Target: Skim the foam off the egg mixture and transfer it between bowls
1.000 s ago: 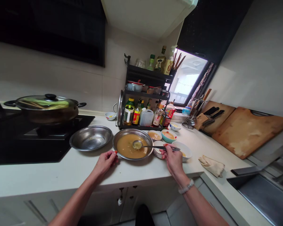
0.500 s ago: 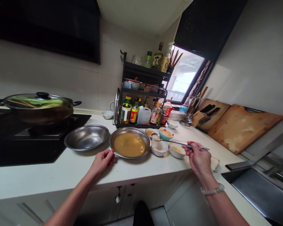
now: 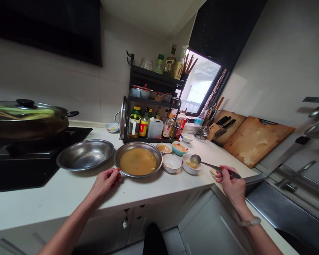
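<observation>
My left hand [image 3: 106, 182] has its thumb and fingers closed on the near left rim of a round steel dish [image 3: 117, 157], which holds brown, cloudy liquid [image 3: 138, 161]. In my right hand [image 3: 232, 187] is the handle of a metal ladle [image 3: 196, 160]. The ladle's head is tilted over a white bowl [image 3: 190, 170] with yellowish liquid in it. Close by stand another white bowl [image 3: 171, 166], a bowl of orange-brown liquid [image 3: 164, 148] and a turquoise bowl [image 3: 179, 151] with similar liquid.
Left of the dish lies a second steel dish [image 3: 86, 156], beside a lidded pan [image 3: 26, 122] on the stove. A black rack [image 3: 154, 101] of bottles stands behind. Cutting boards [image 3: 257, 141] and a knife block [image 3: 214, 131] lean rightward, near the sink [image 3: 281, 209].
The ladle has moved right and nearer, from above the middle bowls to the right-hand white bowl. My left hand stays at the dish's rim. The whole view has shifted slightly.
</observation>
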The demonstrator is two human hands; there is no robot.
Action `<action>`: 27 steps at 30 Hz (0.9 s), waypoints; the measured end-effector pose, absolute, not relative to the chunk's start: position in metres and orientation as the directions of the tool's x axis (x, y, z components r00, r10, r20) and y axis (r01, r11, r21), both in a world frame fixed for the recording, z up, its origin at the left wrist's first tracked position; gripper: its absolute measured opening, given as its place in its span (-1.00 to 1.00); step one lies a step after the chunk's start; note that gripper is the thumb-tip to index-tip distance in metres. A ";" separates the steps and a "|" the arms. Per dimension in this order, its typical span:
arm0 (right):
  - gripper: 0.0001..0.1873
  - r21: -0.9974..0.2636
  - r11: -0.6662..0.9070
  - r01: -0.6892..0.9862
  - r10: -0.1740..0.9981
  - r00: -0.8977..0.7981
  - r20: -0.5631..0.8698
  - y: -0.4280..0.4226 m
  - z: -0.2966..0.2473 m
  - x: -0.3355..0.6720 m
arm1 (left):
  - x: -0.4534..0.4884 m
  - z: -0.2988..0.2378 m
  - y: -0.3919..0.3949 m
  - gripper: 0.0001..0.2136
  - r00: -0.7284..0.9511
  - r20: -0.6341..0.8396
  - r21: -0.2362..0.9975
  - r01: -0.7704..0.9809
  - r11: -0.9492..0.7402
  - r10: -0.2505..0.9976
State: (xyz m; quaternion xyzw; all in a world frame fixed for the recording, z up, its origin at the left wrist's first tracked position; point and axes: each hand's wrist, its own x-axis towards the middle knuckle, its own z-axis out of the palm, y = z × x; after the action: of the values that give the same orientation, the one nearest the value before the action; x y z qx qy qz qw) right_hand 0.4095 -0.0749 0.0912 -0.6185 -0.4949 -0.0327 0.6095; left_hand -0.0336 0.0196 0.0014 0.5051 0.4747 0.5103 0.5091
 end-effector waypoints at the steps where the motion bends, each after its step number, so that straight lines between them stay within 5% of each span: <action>1: -0.65 -0.663 0.243 0.708 0.580 0.441 0.685 -0.079 0.090 0.407 | -0.033 0.001 0.019 -0.55 0.028 0.035 0.999 -0.039 -0.034 0.999; 6: -0.78 -0.450 0.415 0.791 0.577 0.153 0.802 -0.088 0.093 0.378 | -0.033 0.003 0.018 -0.54 0.022 0.033 0.999 -0.027 -0.033 0.999; 11: -0.78 -0.629 0.541 0.559 0.607 0.258 0.752 -0.074 0.094 0.321 | -0.033 0.004 0.018 -0.55 0.024 0.057 0.998 -0.024 -0.056 0.998; 16: -0.75 -0.724 0.582 0.369 0.717 0.187 0.672 -0.044 0.075 0.270 | -0.032 0.002 0.018 -0.57 0.020 0.056 0.997 -0.060 -0.055 0.998; 21: -0.68 -0.818 0.494 0.295 0.823 0.144 0.549 -0.023 0.061 0.247 | -0.033 -0.002 0.019 -0.57 0.020 0.065 0.996 -0.060 -0.064 0.998; 27: -0.59 -0.916 0.369 0.159 0.846 0.350 0.402 -0.016 0.066 0.246 | -0.033 -0.001 0.020 -0.59 0.038 0.059 0.997 -0.055 -0.056 0.998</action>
State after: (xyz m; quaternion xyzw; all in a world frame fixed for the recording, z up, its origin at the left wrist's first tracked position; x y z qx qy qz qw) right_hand 0.2456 -0.0161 0.0664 -0.4966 -0.5061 0.2622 0.6546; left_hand -0.0333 0.0198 -0.0013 0.5103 0.4617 0.5176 0.5085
